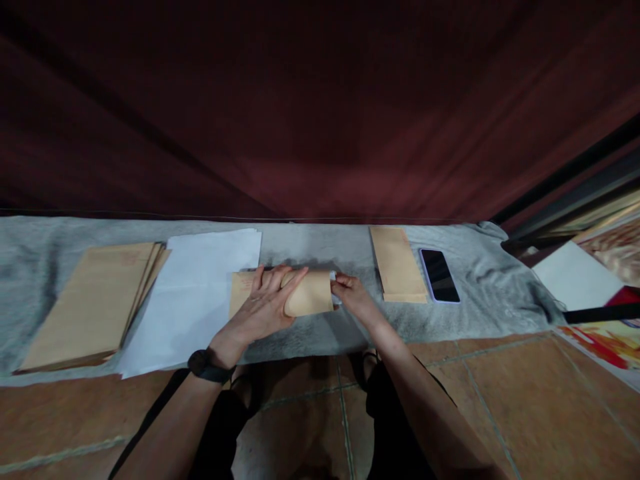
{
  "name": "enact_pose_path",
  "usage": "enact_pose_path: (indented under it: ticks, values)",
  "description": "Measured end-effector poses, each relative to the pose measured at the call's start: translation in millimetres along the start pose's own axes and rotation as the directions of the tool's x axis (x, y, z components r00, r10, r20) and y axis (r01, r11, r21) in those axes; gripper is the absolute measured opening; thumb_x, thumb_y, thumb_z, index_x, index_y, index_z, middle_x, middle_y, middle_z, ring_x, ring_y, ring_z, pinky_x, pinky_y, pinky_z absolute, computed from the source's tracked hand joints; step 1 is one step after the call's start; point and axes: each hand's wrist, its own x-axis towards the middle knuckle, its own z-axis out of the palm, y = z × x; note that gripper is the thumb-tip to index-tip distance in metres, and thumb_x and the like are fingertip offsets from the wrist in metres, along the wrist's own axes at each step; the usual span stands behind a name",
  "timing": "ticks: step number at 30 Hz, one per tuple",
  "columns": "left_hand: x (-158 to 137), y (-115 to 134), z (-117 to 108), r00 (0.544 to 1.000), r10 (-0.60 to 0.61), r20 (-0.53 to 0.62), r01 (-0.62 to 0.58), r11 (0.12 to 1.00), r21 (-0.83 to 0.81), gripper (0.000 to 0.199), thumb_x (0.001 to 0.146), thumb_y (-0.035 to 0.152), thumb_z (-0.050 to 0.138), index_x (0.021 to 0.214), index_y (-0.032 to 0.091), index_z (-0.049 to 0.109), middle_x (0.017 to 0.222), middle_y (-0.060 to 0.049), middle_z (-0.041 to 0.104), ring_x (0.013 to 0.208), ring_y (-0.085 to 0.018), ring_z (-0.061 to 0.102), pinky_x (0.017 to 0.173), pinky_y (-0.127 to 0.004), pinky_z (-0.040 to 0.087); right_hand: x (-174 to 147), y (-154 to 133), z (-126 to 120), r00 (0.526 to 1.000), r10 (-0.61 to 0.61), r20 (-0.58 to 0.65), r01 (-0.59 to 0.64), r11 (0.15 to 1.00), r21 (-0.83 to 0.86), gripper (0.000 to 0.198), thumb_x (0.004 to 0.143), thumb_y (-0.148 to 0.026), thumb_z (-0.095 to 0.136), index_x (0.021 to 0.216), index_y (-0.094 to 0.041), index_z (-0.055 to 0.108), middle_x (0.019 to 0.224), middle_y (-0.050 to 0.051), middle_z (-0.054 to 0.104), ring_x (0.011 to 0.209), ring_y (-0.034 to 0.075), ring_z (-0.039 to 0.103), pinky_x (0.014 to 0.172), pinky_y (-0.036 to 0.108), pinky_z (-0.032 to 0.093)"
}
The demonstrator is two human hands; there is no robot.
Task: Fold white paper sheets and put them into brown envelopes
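A tan paper envelope (313, 293) lies crosswise in front of me, bulging up in its right half. My left hand (267, 300) is spread flat over its middle, fingers apart, pressing on the paper. At the envelope's right end my right hand (350, 291) pinches a folded white paper (334, 277), of which only a narrow edge shows at the opening. How far the paper reaches inside is hidden. Left of the envelope lie loose white sheets (195, 293), partly under a thick stack of tan envelopes (95, 297).
A smaller pile of tan envelopes (397, 263) and a phone (440, 277) lie to the right on the grey cloth (495, 293). Behind the cloth hangs a dark red curtain (320, 133). Printed papers (600, 340) are at the far right; tiled floor (480, 373) shows below.
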Motion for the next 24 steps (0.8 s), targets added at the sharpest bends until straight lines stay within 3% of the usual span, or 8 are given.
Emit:
enact_pose_path:
  ticks: [3, 5, 10, 18, 24]
  values:
    - [1, 1, -1, 1.0, -0.02, -0.004, 0.02, 1.0, -0.003, 0.107, 0.077, 0.03, 0.072, 0.166, 0.026, 0.014, 0.153, -0.018, 0.045, 0.146, -0.038, 0.04, 0.125, -0.065, 0.012, 1, -1, -7, 0.996, 0.003, -0.093, -0.002, 1.0, 0.008, 0.027, 0.083, -0.045, 0.063, 0.07, -0.023, 0.073, 0.077, 0.001, 0.069, 0.072, 0.018, 0.06, 0.067, 0.029, 0.045]
    - [0, 1, -4, 1.0, -0.027, -0.009, 0.027, 1.0, -0.009, 0.108, 0.076, 0.033, 0.074, 0.166, 0.027, 0.014, 0.153, -0.018, 0.046, 0.145, -0.038, 0.041, 0.125, -0.066, 0.012, 0, -1, -12, 0.988, 0.065, -0.14, -0.061, 0.997, 0.036, 0.027, 0.081, -0.047, 0.067, 0.07, -0.023, 0.074, 0.07, -0.001, 0.068, 0.065, 0.017, 0.058, 0.063, 0.028, 0.042]
    - [1, 6, -7, 0.999, -0.002, -0.044, 0.003, 1.0, 0.013, 0.103, 0.079, 0.033, 0.073, 0.166, 0.027, 0.019, 0.154, -0.019, 0.045, 0.147, -0.038, 0.039, 0.126, -0.066, 0.01, -3, -2, -12, 0.966, 0.229, -0.118, -0.199, 0.955, 0.221, 0.025, 0.076, -0.048, 0.072, 0.072, -0.023, 0.076, 0.064, -0.001, 0.07, 0.059, 0.017, 0.06, 0.06, 0.028, 0.043]
    - [3, 10, -6, 0.999, -0.002, -0.032, 0.002, 1.0, -0.018, 0.103, 0.08, 0.036, 0.074, 0.166, 0.027, 0.018, 0.156, -0.017, 0.042, 0.147, -0.038, 0.037, 0.126, -0.066, 0.008, -6, -8, -6, 0.982, 0.178, -0.061, -0.158, 0.956, 0.249, 0.019, 0.076, -0.039, 0.069, 0.075, -0.022, 0.078, 0.075, 0.002, 0.077, 0.073, 0.02, 0.069, 0.074, 0.031, 0.051]
    - [3, 15, -8, 1.0, 0.002, -0.014, -0.002, 1.0, -0.011, 0.103, 0.079, 0.031, 0.074, 0.166, 0.027, 0.019, 0.156, -0.018, 0.042, 0.149, -0.038, 0.035, 0.126, -0.065, 0.011, -6, -5, -2, 0.98, 0.2, -0.024, -0.187, 0.949, 0.252, 0.017, 0.074, -0.038, 0.07, 0.073, -0.022, 0.076, 0.066, 0.0, 0.073, 0.065, 0.019, 0.067, 0.067, 0.03, 0.051]
